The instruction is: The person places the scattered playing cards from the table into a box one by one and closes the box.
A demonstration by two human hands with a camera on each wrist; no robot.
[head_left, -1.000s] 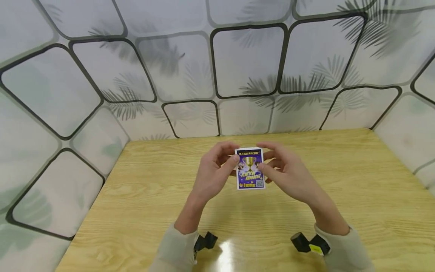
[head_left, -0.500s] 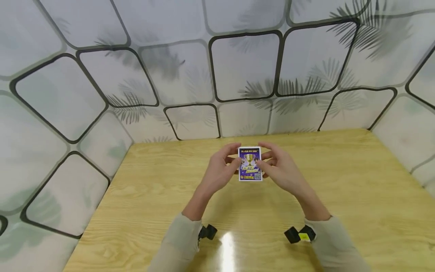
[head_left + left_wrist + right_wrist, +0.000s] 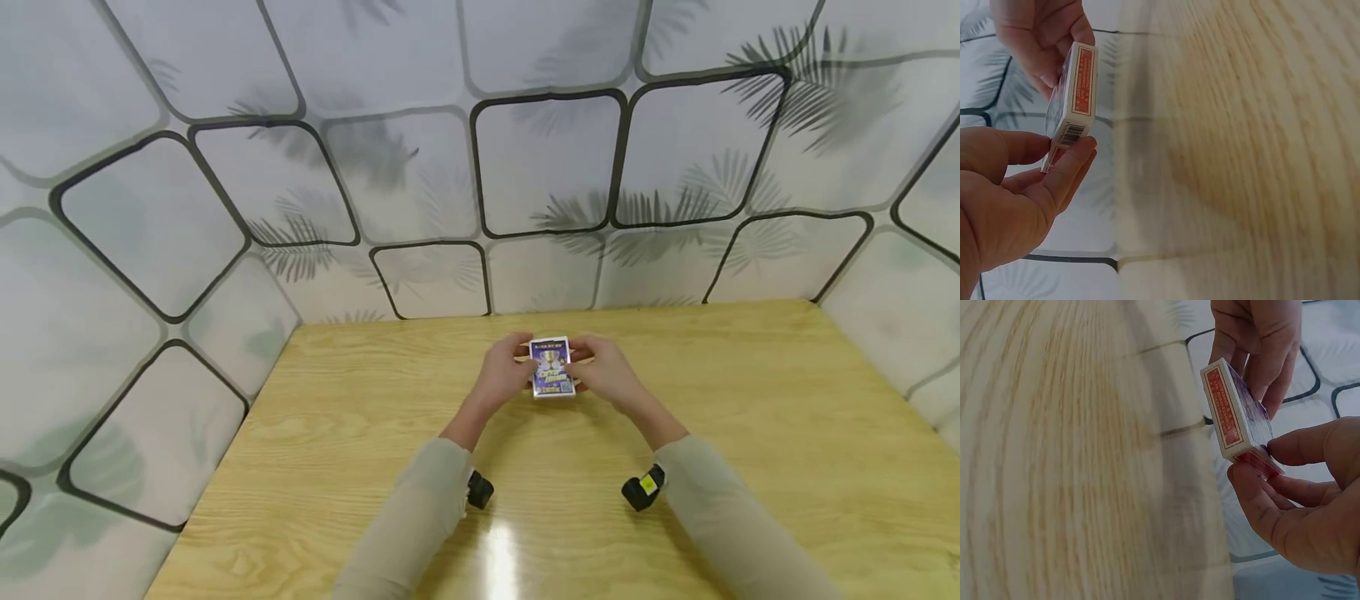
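Note:
A small card box (image 3: 552, 380), like a pack of playing cards, is held between both hands over the table. Its purple face with a gold trophy and a QR code points up toward the head camera. My left hand (image 3: 504, 372) pinches one long side, thumb on the face. The right hand (image 3: 606, 372) grips the opposite side in the same way. In the left wrist view the box (image 3: 1082, 81) shows a red panel on its end and a barcode on its side. The right wrist view shows the box's red end panel (image 3: 1225, 406) too; it is tilted, apart from the tabletop.
A light wood-grain table (image 3: 337, 467) stretches beneath both arms, with a light glare near the front. Walls with a grey leaf and rounded-frame pattern (image 3: 547, 167) stand behind it and at both sides. Black wrist cameras (image 3: 640, 492) sit on the sleeves.
Both hands have carried the card box farther forward, away from the head, so it looks smaller. Their grip on its two sides stays. The head view has shifted slightly upward.

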